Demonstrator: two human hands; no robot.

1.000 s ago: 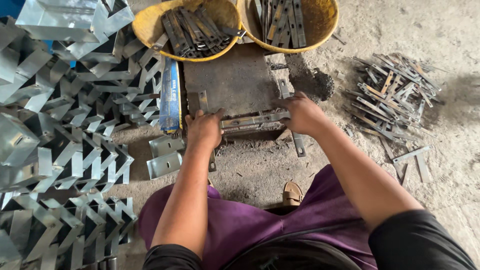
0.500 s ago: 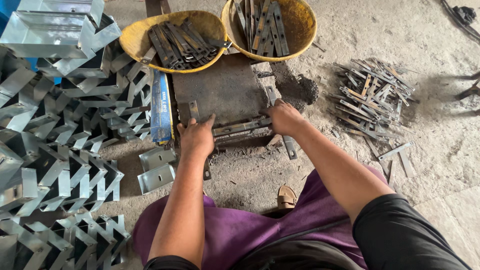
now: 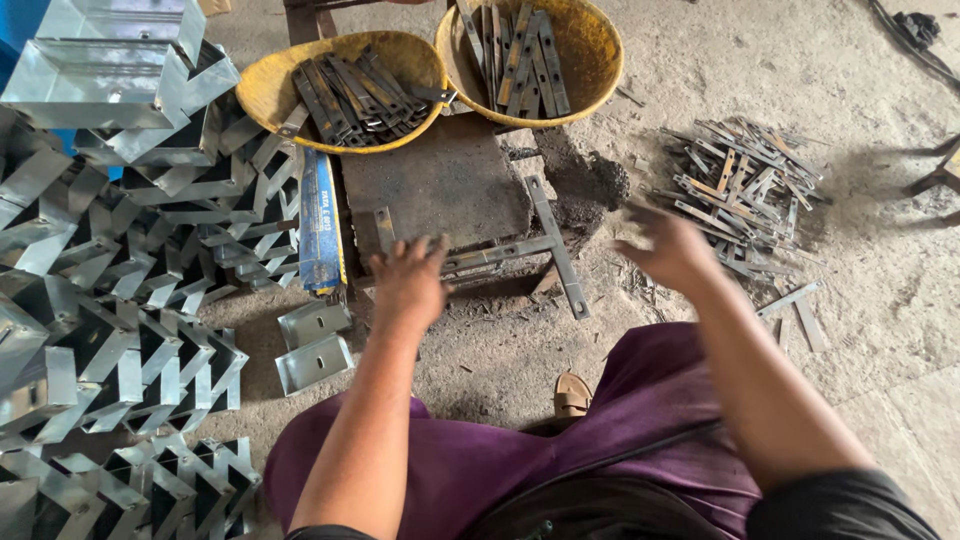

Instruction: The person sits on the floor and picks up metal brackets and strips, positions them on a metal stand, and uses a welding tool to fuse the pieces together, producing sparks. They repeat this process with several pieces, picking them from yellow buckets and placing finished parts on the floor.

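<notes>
Left hand (image 3: 408, 283) resting fingers spread on the near edge of the dark work block (image 3: 440, 185), fingertips touching the left end of a flat metal strip (image 3: 498, 253) lying crosswise along that edge. Nothing pinched; palm down. Right hand (image 3: 668, 250) in the air to the right of the block, blurred, fingers loosely open, empty as far as visible, between the block and the loose pile of strips (image 3: 745, 190) on the floor at right. A second strip (image 3: 558, 248) leaning from the block's right side down to the ground. Two yellow basins at far side: left basin (image 3: 270, 85) and right basin (image 3: 600, 40), both loaded with strips. Stacks of folded sheet-metal brackets (image 3: 110, 260) filling the left; two loose plates (image 3: 312, 345) just near the block's left corner. Sandalled foot (image 3: 572, 395) near, below the block.

Risks, judged: crosswise strip held at one end only, so likely to pivot or slide off the edge toward the foot. Bare fingers on cut edges: possible nicks. Leaning strip easily knocked.
</notes>
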